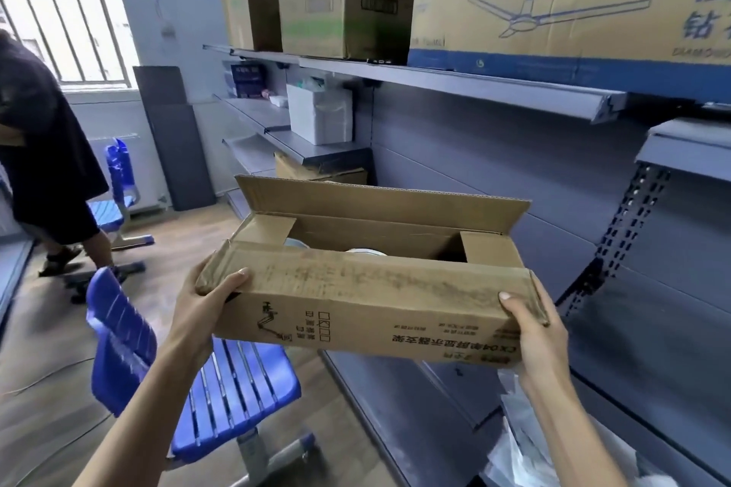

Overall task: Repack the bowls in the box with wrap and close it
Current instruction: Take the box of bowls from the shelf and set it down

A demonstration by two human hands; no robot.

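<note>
Box [368,308] is a long cardboard carton held in mid-air at frame centre, long axis running roughly 9 to 3 o'clock, right end dipping slightly. Opening faces up. Far long flap stands upright, near long flap folded down over the front edge, the two short end flaps tipped inward. Printed side faces the camera, text upside down. Bowls [362,250] barely visible inside: pale rims toward the left half, count can't be told.

Surroundings: blue slatted chair [233,380] directly below the box at 7 o'clock. Grey metal shelving [455,81] behind and at 3 o'clock, carrying large cartons [573,0] on the top shelf at 12 o'clock. Clear plastic wrap [522,443] lies at 5 o'clock on a lower shelf. Another person [47,154] stands at 9 o'clock by the barred window.

Left hand [205,302] grips the box's left end, thumb on the folded flap, fingers underneath. Right hand [534,332] grips the right end likewise, thumb on top of the front edge. Both wrapped around the carton, carrying it.
</note>
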